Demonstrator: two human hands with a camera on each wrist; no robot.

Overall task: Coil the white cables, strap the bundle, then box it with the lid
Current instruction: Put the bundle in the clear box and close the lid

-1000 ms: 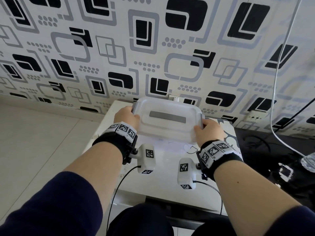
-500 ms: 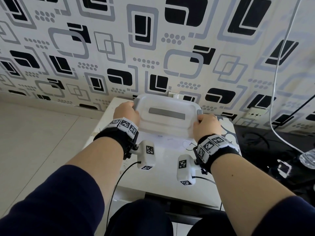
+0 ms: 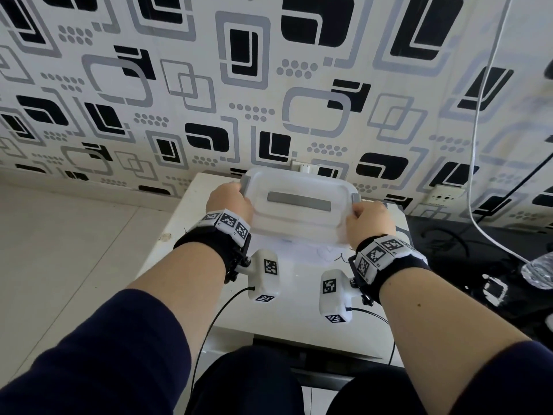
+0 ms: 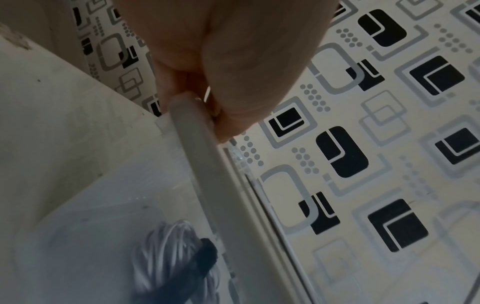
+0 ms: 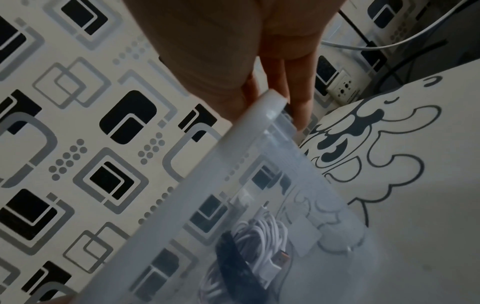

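Both hands, left hand [image 3: 229,202] and right hand [image 3: 369,221], pinch the grey end clips of the translucent plastic lid [image 3: 299,202] over the clear box [image 5: 298,205] on the white table [image 3: 185,235]; the strapped white cable bundle [image 5: 259,234] lies inside

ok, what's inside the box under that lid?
Through the translucent box wall both wrist views show the coiled white cable bundle wrapped by a black strap. From the head view the lid hides it. Left hand and right hand grip the lid's ends.
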